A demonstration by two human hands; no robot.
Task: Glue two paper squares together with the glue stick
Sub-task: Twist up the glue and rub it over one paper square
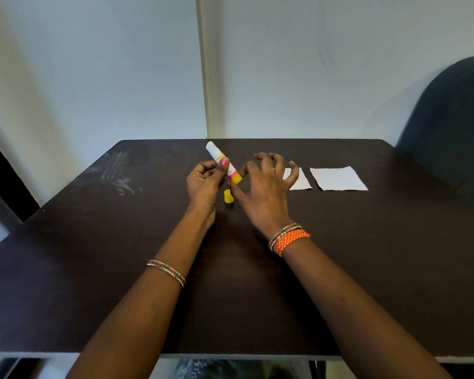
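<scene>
Left fingers [221, 166]: curled round the glue stick [225, 163], held tilted above the counter [121, 242]
Right fingers [274, 162]: spread, holding nothing
Yellow cap [228, 197]: on counter, between the hands
Paper squares [338, 178]: flat, right of the hands

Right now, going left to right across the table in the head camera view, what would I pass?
Chalky scuff marks → left hand holding the glue stick → yellow cap lying on the table → right hand with spread fingers → nearer paper square → farther paper square → dark chair.
</scene>
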